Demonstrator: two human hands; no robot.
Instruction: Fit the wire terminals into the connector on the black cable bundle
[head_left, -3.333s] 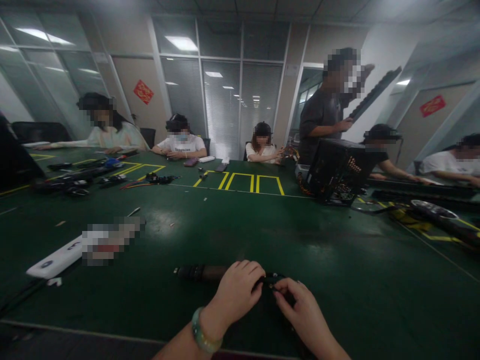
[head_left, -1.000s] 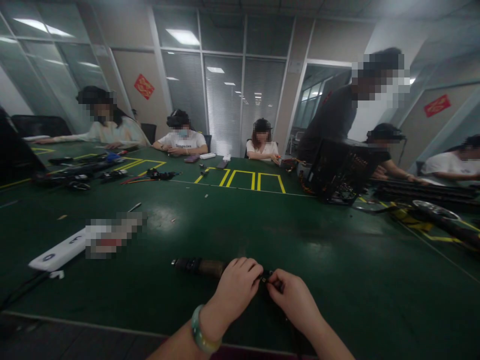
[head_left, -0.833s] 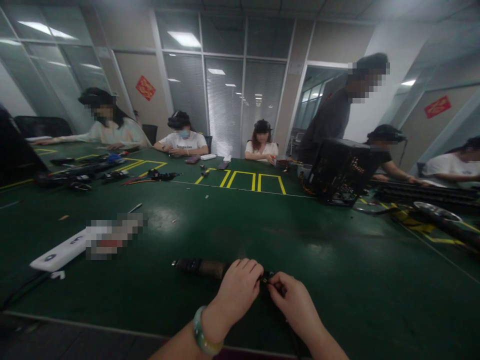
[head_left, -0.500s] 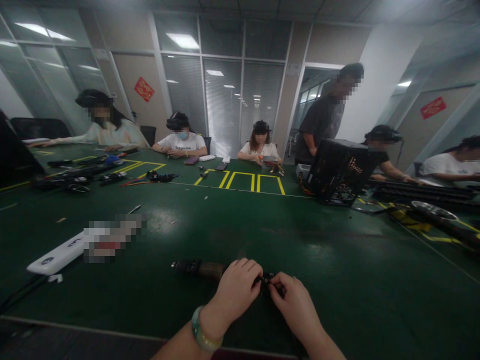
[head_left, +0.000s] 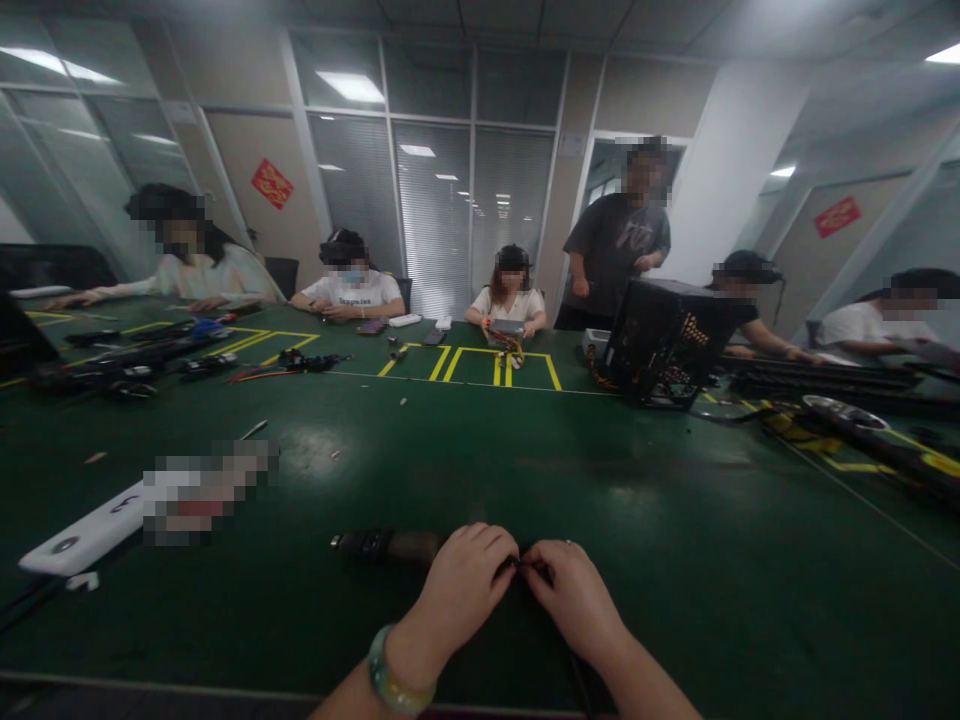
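Observation:
A dark rod-shaped tool (head_left: pixel 409 545) with a brownish middle and a silvery tip lies on the green table, pointing left. Its right end disappears under my left hand (head_left: pixel 469 580), whose fingers are curled closed around that end. My right hand (head_left: pixel 574 595) is pinched closed, its fingertips meeting those of the left. Between them sits a small dark part, too covered to name. Below my right wrist a black cable (head_left: pixel 579 680) runs toward the table's front edge. A greenish bangle (head_left: pixel 390 670) circles my left wrist.
To the left lies a white power strip (head_left: pixel 82 535), partly blurred out. A black computer case (head_left: pixel 660 345) stands at the back right, beside dark bars and cables. Bundles of black cables (head_left: pixel 135 355) lie far left. Several people sit across the table; one person (head_left: pixel 615 235) stands.
My right hand has drawn in against the left fingertips, covering the small part that showed between them. The view has shifted slightly. The standing person has turned toward the table.

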